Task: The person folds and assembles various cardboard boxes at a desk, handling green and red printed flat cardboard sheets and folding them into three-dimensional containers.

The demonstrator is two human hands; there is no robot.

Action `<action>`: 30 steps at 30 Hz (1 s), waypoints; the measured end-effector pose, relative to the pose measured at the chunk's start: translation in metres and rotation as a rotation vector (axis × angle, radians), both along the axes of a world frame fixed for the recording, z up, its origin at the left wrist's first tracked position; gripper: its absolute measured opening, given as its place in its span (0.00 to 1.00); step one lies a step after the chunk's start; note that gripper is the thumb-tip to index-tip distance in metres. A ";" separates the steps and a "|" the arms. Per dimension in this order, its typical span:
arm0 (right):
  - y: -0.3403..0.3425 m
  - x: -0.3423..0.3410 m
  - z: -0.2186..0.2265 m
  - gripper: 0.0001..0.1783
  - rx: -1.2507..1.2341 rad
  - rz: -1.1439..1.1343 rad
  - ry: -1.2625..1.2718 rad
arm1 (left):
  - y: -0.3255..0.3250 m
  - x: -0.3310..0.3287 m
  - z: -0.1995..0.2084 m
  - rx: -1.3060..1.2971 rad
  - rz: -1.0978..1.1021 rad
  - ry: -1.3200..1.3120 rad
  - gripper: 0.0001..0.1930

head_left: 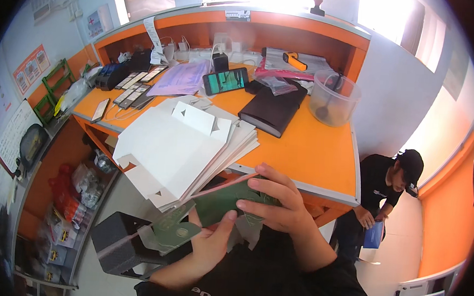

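Note:
A green folded cardboard piece [212,205] with printed light lines and a pinkish upper edge is held in front of my body, tilted up to the right. My left hand [209,248] grips its lower edge, thumb on the near face. From the right, my right hand [281,202] closes over its other end, fingers spread across the green face. Just beyond the card lies a stack of flat white die-cut card sheets [167,138], overhanging the desk's front edge. Next to my left forearm is a black textured box-like object [118,244], partly hidden by the card.
On the orange desk [317,161] are a dark notebook [274,108], a propped phone [226,81], a clear plastic bucket [335,100] and several small phone-like devices [134,95]. At the right a seated person [386,195] handles a blue packet [373,235]. Shelves with bagged goods [68,203] stand left.

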State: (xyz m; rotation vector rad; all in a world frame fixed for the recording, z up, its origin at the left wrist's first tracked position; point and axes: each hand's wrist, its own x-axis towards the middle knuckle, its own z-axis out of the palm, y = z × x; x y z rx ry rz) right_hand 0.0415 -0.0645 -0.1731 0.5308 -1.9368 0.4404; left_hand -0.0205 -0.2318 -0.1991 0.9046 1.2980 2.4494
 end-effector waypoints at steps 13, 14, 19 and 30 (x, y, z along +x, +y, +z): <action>0.015 0.004 0.004 0.22 -0.114 0.260 -0.277 | 0.012 -0.016 0.008 0.165 -0.122 -0.190 0.17; 0.013 0.002 0.002 0.23 -0.106 0.210 -0.283 | 0.013 -0.015 0.007 0.167 -0.122 -0.202 0.17; 0.005 -0.002 -0.005 0.27 -0.049 -0.015 -0.213 | 0.016 -0.011 0.004 0.175 -0.085 -0.233 0.15; -0.001 -0.006 -0.011 0.26 -0.031 -0.072 -0.204 | 0.023 -0.007 0.000 0.221 -0.102 -0.228 0.14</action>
